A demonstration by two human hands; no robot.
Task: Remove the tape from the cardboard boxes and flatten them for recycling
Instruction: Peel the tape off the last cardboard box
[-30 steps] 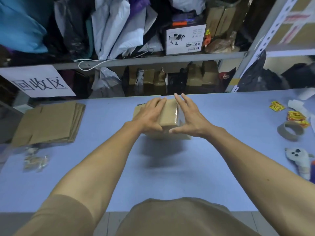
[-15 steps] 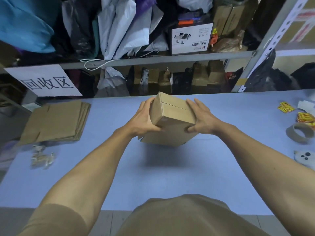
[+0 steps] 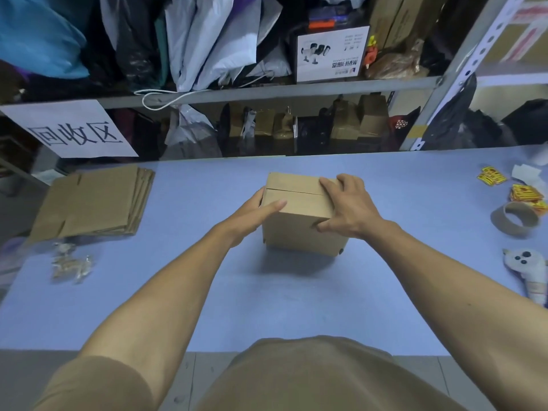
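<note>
Open table (image 3: 267, 292) around box (image 3: 299, 221); flattened cardboard stack (image 3: 95, 200) at nine o'clock, tape roll (image 3: 514, 219) at three.

Single head cam, looks fwd & down over table (image 3: 385, 185) toward shelves (image 3: 267, 94), arms near
</note>
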